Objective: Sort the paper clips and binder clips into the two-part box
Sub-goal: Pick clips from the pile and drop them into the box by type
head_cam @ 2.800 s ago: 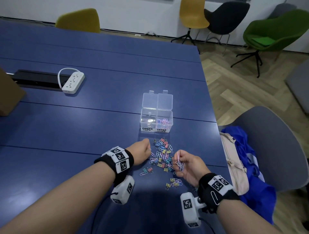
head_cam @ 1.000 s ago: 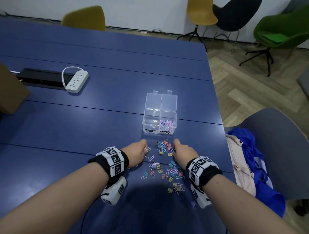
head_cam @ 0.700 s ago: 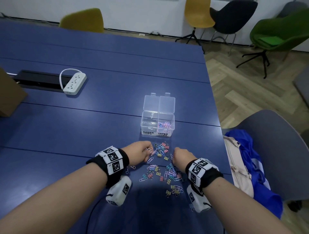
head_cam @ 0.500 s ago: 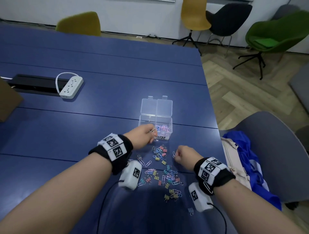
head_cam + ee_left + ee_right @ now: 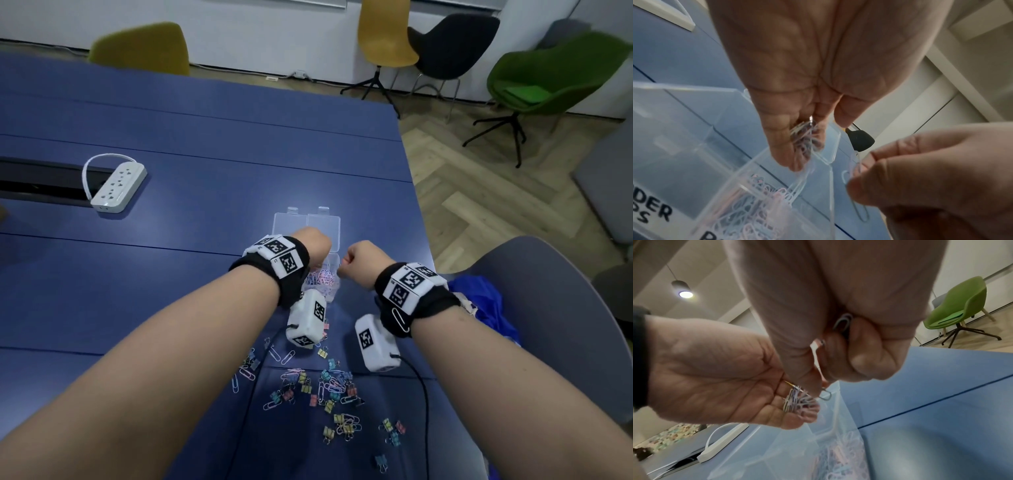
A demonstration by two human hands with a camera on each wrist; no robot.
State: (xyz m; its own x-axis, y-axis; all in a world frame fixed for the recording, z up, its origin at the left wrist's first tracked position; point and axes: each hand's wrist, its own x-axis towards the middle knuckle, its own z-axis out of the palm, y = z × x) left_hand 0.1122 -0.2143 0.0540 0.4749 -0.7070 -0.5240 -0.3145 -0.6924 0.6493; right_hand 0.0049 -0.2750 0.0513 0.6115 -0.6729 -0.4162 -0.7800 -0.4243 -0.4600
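A clear two-part box (image 5: 324, 219) stands open on the blue table, with pastel paper clips (image 5: 323, 278) in its right compartment. My left hand (image 5: 313, 245) hovers over that compartment, its curled fingers round a bunch of paper clips (image 5: 805, 138), some trailing down toward the box (image 5: 694, 146). Just right of it, my right hand (image 5: 359, 260) is a fist pinching a few paper clips (image 5: 842, 321). The compartment labelled for binder clips (image 5: 653, 211) looks empty. A scattered pile of paper clips and coloured binder clips (image 5: 325, 387) lies on the table under my forearms.
A white power strip (image 5: 118, 186) and a black cable slot (image 5: 34, 181) lie at the far left. The table's right edge runs close to the box. A grey chair (image 5: 548, 308) with blue cloth (image 5: 486, 301) stands beyond it.
Both hands lifted off the pile and moved forward with paper clips. The left hand went from the box's front to above the paper clip compartment, and the right came up beside it.
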